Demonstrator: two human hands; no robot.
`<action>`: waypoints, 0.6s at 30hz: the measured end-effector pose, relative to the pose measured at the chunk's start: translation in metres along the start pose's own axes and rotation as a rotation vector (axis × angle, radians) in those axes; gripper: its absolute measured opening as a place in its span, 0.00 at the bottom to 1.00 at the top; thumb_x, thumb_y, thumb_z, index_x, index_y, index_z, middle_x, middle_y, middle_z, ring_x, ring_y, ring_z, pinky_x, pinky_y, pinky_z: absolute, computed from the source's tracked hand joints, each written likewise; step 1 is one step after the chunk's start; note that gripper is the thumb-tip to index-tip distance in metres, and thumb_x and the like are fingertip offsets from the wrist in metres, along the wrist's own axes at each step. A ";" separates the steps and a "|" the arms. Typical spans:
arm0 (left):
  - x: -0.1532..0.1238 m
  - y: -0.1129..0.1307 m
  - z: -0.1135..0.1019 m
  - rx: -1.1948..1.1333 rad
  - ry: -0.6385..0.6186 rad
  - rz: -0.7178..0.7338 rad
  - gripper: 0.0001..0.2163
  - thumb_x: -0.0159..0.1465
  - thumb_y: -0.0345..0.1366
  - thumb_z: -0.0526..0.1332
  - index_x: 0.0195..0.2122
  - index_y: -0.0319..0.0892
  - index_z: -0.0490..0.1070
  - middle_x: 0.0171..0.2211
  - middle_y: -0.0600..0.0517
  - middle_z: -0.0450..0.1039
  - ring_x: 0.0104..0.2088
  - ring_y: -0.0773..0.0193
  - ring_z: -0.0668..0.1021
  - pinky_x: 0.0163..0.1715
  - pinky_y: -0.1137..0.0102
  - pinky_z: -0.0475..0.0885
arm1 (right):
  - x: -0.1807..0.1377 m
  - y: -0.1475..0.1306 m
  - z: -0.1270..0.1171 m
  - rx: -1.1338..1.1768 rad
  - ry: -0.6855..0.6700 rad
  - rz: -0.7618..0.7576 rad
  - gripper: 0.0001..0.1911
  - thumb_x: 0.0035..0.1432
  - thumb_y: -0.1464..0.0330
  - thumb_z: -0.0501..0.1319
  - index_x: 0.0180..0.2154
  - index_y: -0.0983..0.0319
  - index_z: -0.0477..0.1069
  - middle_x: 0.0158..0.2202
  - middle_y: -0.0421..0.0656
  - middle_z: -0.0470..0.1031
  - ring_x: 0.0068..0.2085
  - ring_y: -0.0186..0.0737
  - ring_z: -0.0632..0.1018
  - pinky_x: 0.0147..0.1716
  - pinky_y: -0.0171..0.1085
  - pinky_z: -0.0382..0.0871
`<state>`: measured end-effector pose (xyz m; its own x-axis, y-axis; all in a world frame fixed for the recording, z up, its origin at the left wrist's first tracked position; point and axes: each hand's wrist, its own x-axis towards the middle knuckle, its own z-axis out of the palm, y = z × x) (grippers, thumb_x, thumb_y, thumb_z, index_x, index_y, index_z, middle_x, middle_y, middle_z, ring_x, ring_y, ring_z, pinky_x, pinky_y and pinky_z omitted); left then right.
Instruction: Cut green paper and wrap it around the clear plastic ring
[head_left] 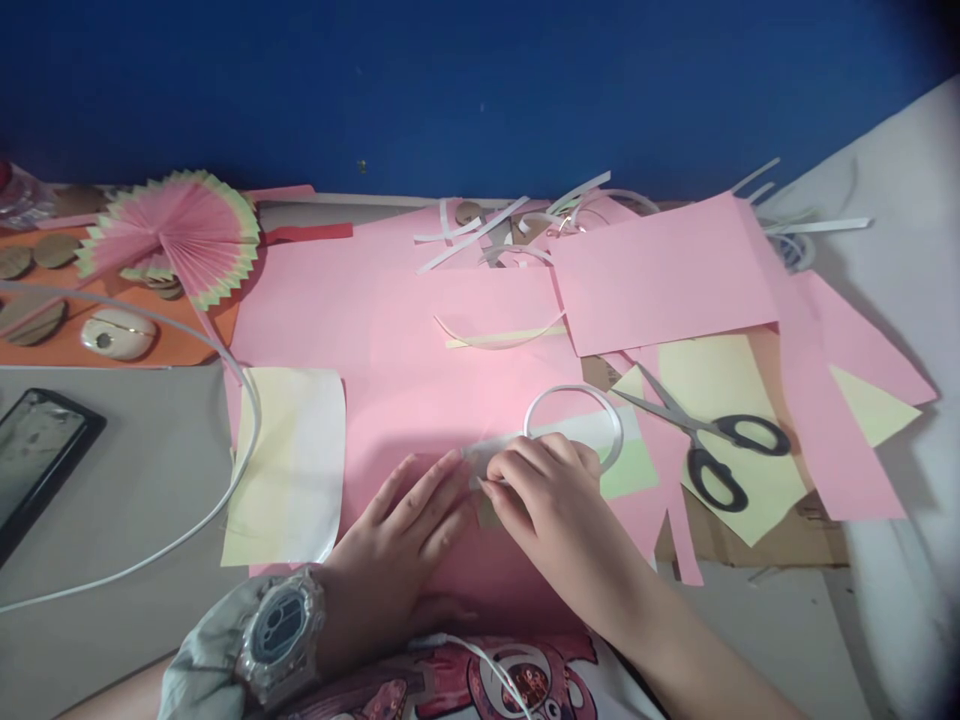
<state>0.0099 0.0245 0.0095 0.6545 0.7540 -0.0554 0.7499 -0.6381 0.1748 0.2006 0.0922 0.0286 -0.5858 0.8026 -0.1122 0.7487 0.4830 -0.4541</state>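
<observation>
My left hand (409, 525) lies flat with its fingers stretched over a pale, narrow strip (487, 452) on the pink paper (420, 400). Close beside those fingertips, my right hand (551, 490) is closed in a pinch at the strip. A thin white ring (616, 425), looking like a nearly used-up roll of tape, stands out behind my right hand and partly under it. The hand hides its lower part. White and light green paper (631, 470) lies beneath the ring. What exactly the right fingertips pinch is mostly covered.
Black-handled scissors (701, 435) lie partly open on pale yellow paper at right. A pink sheet (667, 275) and curled white strips (472, 240) are at the back. At left are a folded paper fan (169, 235), a white mouse-shaped case (118, 333), a phone (45, 460) and a looping cable (251, 430).
</observation>
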 end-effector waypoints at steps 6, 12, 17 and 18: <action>0.002 0.000 -0.004 0.007 -0.034 0.010 0.35 0.63 0.59 0.41 0.63 0.39 0.50 0.64 0.41 0.50 0.65 0.49 0.48 0.61 0.53 0.41 | 0.001 0.000 -0.001 0.000 -0.024 0.005 0.07 0.62 0.71 0.53 0.30 0.60 0.65 0.31 0.39 0.68 0.36 0.41 0.64 0.38 0.41 0.52; 0.002 0.000 -0.003 0.016 -0.045 0.005 0.35 0.63 0.58 0.41 0.63 0.38 0.49 0.64 0.42 0.48 0.65 0.50 0.48 0.61 0.54 0.41 | 0.001 -0.001 -0.002 0.000 -0.051 0.025 0.07 0.62 0.70 0.53 0.30 0.60 0.65 0.32 0.39 0.69 0.37 0.41 0.65 0.38 0.41 0.52; 0.001 0.001 -0.003 0.007 -0.033 0.007 0.39 0.61 0.61 0.39 0.62 0.33 0.51 0.65 0.41 0.46 0.65 0.49 0.46 0.62 0.54 0.39 | 0.003 -0.001 -0.003 -0.006 -0.055 0.023 0.08 0.62 0.70 0.53 0.30 0.60 0.66 0.32 0.39 0.69 0.37 0.41 0.66 0.37 0.41 0.53; 0.000 0.001 -0.003 0.005 -0.033 0.007 0.40 0.60 0.62 0.39 0.62 0.32 0.50 0.65 0.41 0.45 0.65 0.49 0.46 0.62 0.54 0.39 | 0.004 -0.001 -0.003 -0.009 -0.050 0.021 0.08 0.62 0.70 0.53 0.30 0.60 0.66 0.32 0.39 0.69 0.37 0.41 0.66 0.37 0.41 0.53</action>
<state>0.0105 0.0249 0.0129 0.6628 0.7438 -0.0863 0.7454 -0.6444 0.1707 0.1985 0.0956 0.0311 -0.5847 0.7941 -0.1660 0.7635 0.4695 -0.4434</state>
